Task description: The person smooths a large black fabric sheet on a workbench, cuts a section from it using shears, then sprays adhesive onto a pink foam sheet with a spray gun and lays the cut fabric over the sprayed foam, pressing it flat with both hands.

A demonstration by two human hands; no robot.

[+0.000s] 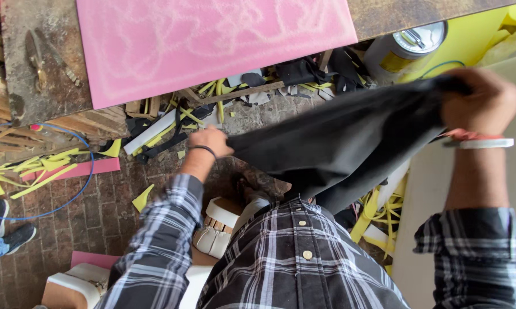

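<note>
Matt black cloth [349,143], rough brick floor [92,212]

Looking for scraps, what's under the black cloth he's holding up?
Below the black cloth show brick floor, yellow strips and a white sandal. The floor directly behind it is hidden.

Both arms reach forward in rolled-up plaid sleeves, forearms bare. The left hand [211,142] sits low and close to the body, fingers pinched shut, a dark band round its wrist. The right hand [487,100] is raised higher and farther out to the side, fingers clenched, wrist wearing a light bracelet.
</note>
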